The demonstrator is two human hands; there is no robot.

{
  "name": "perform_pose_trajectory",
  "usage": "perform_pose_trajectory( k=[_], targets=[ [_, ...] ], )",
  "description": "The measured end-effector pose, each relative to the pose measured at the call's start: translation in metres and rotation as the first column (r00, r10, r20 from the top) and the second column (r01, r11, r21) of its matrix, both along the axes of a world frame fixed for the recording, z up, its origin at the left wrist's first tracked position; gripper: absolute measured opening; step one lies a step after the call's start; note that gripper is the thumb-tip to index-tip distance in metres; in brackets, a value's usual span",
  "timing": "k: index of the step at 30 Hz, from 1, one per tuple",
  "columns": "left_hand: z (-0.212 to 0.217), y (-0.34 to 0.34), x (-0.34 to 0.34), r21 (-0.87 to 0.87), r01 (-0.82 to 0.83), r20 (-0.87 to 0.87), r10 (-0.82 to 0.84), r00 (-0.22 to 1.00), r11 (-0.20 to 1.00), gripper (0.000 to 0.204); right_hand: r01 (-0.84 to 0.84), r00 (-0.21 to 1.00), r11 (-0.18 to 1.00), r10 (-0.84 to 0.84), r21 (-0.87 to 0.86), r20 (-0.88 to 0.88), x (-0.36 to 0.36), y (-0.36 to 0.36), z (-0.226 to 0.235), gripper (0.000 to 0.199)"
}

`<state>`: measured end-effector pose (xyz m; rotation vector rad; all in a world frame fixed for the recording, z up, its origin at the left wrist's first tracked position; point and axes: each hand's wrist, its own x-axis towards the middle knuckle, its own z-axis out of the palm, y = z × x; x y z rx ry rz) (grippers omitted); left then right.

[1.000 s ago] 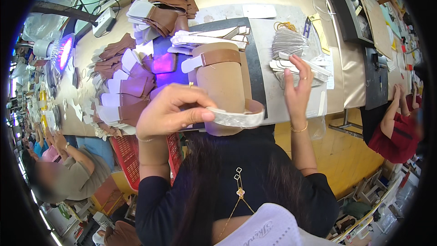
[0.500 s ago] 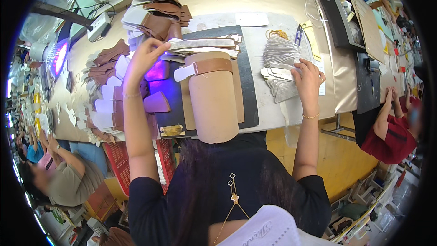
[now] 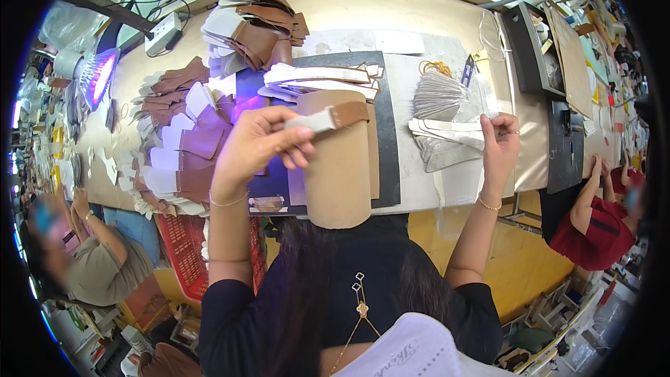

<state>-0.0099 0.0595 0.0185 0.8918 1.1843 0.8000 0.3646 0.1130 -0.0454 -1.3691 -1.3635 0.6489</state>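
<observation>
the left hand [image 3: 262, 143] has its thumb and fingers pinched on a pale tab [image 3: 315, 121] at the end of a brown strap [image 3: 350, 114]. the tab pokes out to the right of the fingers, and the strap goes on from it, across the far part of a big, round tan form [image 3: 338, 174]. so the strap is just to the right of the grip, and the form is to the right of it and nearer the person too. a dark board [image 3: 388, 174] is under the form, and a stack of pale strips [image 3: 321, 80] lies just past its far end. the right hand [image 3: 498, 132] is well apart, by the right end of some white strips [image 3: 447, 129]. its thumb and fingers are bent close together, but i cannot tell if they pinch a strip. a grey fan of pieces [image 3: 440, 94] is just past those strips, and brown and white pieces [image 3: 199, 139] lie in rows left of the left hand
</observation>
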Motion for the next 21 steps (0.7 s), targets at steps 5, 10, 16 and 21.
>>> perform_pose_trajectory(
  k=[5, 10, 16, 21],
  targets=[
    [0.029, -0.023, 0.030, 0.048, 0.167, 0.257, -0.174, 0.951, 0.985, 0.011, -0.082, 0.874, 0.995, 0.098, 0.055, -0.477, -0.019, -0.005, 0.020, 0.021],
    [0.004, -0.022, 0.009, -0.211, 0.223, 0.068, -0.213, 0.975, 0.952, 0.015, -0.399, 0.750, 0.917, 0.320, -0.011, -0.580, -0.030, -0.014, 0.045, 0.025],
    [-0.030, -0.037, -0.010, -0.212, 0.151, 0.156, -0.119, 0.981, 0.966, 0.030, -0.759, 0.644, 0.553, 0.562, -0.343, -0.519, -0.080, -0.028, 0.055, 0.011],
    [-0.035, -0.045, -0.012, -0.188, 0.112, 0.194, -0.075, 0.978, 0.976, 0.052, -0.762, 0.598, 0.292, 0.661, -0.578, -0.454, -0.123, -0.024, 0.063, 0.019]
  ],
)
